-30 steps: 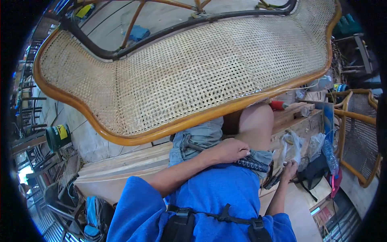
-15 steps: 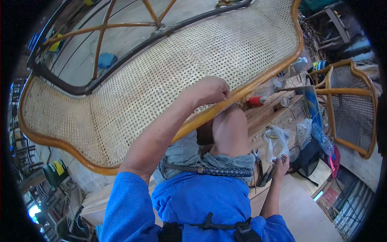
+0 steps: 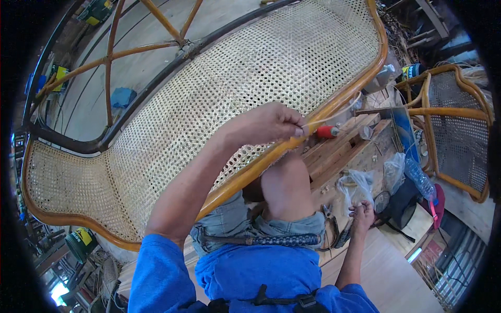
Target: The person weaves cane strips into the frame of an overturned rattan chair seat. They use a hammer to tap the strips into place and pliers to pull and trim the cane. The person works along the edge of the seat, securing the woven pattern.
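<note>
While the left hand (image 3: 271,124) pinches a thin, pale cane strand (image 3: 342,111) between thumb and fingertips at the amber rattan rail (image 3: 245,171), the strand's loose end curves off to that hand's right; the close grip looks meant to keep it under control. Lower and to the right, the right hand (image 3: 362,214) has its fingers curled beside a clear plastic bag (image 3: 356,182), and I cannot tell whether they hold anything. Just below the left hand, a bare knee (image 3: 286,180) goes under the rail, perhaps propping it, though any contact is hidden. What look like pliers (image 3: 328,209) lie left of the right hand, probably put there for easy reach. Right of the left hand, a red cylindrical handle (image 3: 327,132) rests on the wooden bench (image 3: 334,148).

Under and beyond the left hand spreads the cane webbing (image 3: 292,68), bordered on its near side by the amber rail and on its far side by a dark curved rail (image 3: 156,85). Past the right hand, to the right, are a clear plastic bottle (image 3: 419,180) and, farther off, a cane-webbed chair (image 3: 454,141). Well left of the left hand and lower, a dark green bucket (image 3: 77,250) carries a yellow label with dark block lettering; I can make out no writing on the bottle
</note>
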Motion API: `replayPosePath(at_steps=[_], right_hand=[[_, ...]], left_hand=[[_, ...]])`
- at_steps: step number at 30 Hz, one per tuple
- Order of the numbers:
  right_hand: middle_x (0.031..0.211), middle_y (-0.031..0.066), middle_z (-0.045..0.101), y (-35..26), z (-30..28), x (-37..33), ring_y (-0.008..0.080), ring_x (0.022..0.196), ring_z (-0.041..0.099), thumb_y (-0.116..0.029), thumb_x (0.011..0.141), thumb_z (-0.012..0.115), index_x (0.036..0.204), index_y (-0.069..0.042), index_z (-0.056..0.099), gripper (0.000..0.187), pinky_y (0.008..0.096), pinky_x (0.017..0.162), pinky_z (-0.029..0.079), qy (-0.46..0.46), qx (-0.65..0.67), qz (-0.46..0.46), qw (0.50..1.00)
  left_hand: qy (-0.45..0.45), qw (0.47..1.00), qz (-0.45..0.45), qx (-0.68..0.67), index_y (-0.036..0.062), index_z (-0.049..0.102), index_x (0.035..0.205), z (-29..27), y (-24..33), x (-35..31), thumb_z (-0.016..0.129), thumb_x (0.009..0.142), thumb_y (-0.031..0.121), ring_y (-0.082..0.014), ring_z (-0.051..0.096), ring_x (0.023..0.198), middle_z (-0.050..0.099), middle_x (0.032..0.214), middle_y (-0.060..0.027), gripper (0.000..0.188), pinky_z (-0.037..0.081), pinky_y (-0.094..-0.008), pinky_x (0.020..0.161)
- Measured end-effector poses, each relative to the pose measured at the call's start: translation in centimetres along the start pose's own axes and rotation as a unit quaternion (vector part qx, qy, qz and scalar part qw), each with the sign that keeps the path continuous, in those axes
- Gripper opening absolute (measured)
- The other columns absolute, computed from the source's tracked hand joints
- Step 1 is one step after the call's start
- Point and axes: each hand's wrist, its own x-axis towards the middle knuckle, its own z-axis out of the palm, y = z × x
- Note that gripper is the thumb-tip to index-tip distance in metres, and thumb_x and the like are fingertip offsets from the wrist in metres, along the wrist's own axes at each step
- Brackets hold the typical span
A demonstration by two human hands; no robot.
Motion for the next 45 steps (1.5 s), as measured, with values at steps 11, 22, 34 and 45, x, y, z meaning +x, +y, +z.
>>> replayPosePath(at_steps=[11,22,34,45], right_hand=[[0.082,0.0051,0.059,-2.9,2.9,0.0,0.0132,0.075,0.061,-0.009,0.088,0.056,0.097,-0.003,0.053,0.011,0.0222,0.056,0.047,-0.068,0.025,0.007,0.997],[0.084,0.0045,0.06,-10.6,11.9,-2.6,0.0102,0.073,0.055,-0.004,0.083,0.059,0.088,-0.001,0.058,0.006,0.0225,0.064,0.045,-0.179,-0.062,-0.116,0.975],[0.088,0.01,0.064,-15.7,24.5,-7.3,0.0203,0.08,0.063,-0.002,0.08,0.062,0.09,-0.004,0.06,0.01,0.0299,0.072,0.049,-0.356,-0.141,-0.348,0.856],[0.081,0.0116,0.062,-14.8,27.0,-7.0,0.0282,0.078,0.062,-0.005,0.079,0.06,0.089,-0.007,0.061,0.01,0.0333,0.067,0.049,-0.365,-0.244,-0.432,0.788]], left_hand=[[0.011,0.973,0.052,0.225,0.0033,0.066,0.084,-2.4,-2.2,7.9,0.066,0.072,0.015,-0.019,0.059,0.07,0.064,0.073,-0.0093,0.017,0.046,-0.0332,0.064],[0.005,0.975,0.045,0.217,0.0023,0.065,0.088,-1.7,-2.1,7.2,0.066,0.075,0.016,-0.0178,0.058,0.069,0.064,0.074,-0.0075,0.019,0.046,-0.0325,0.064],[-0.025,0.963,0.023,0.269,0.0035,0.067,0.09,-2.2,-2.7,3.1,0.065,0.072,0.019,-0.0206,0.056,0.065,0.063,0.072,-0.0111,0.024,0.044,-0.036,0.062],[0.05,0.944,-0.01,0.327,0.0019,0.066,0.082,-3.4,-4.7,3.2,0.065,0.067,0.015,-0.0203,0.056,0.062,0.063,0.069,-0.0107,0.02,0.045,-0.0368,0.058]])
